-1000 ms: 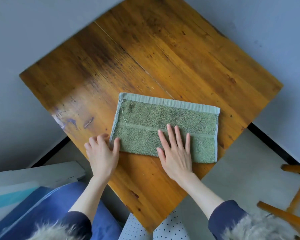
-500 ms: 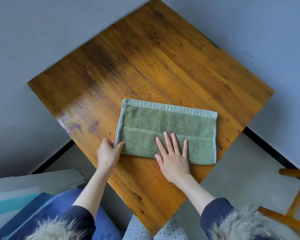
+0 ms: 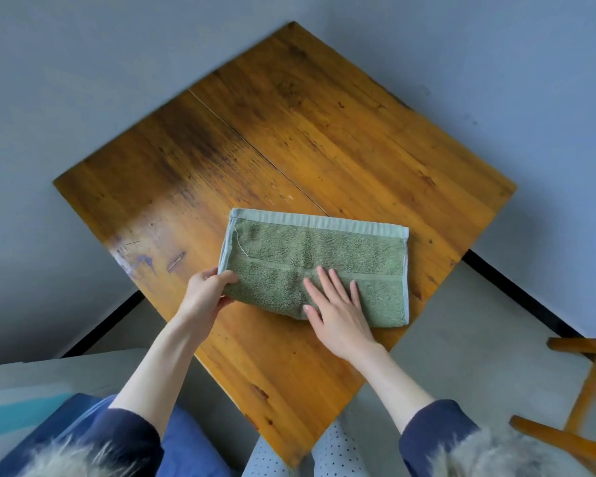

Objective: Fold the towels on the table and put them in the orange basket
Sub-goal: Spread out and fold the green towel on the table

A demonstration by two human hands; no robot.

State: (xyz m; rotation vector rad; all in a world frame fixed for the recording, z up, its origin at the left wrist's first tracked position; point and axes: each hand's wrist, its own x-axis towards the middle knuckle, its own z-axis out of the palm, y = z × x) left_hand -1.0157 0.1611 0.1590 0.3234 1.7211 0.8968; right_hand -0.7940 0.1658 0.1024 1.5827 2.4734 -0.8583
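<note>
1. One green towel point(image 3: 319, 258), folded, lies on the tabletop point(image 3: 341, 139), near its front corner.
2. My left hand point(image 3: 205, 297) pinches the towel's left end.
3. My right hand point(image 3: 338, 311) presses flat on it, fingers straight.

We note two bare forearms, left hand point(image 3: 205, 294) and right hand point(image 3: 338, 313) uncovered. We see dark navy sleeves pushed up toward elbows on both arms. We record pale grey-white fur trim at lower frame edge, both sides. We see light trousers with small dark dots between arms. No rings, watch or bracelets visible to us.
</note>
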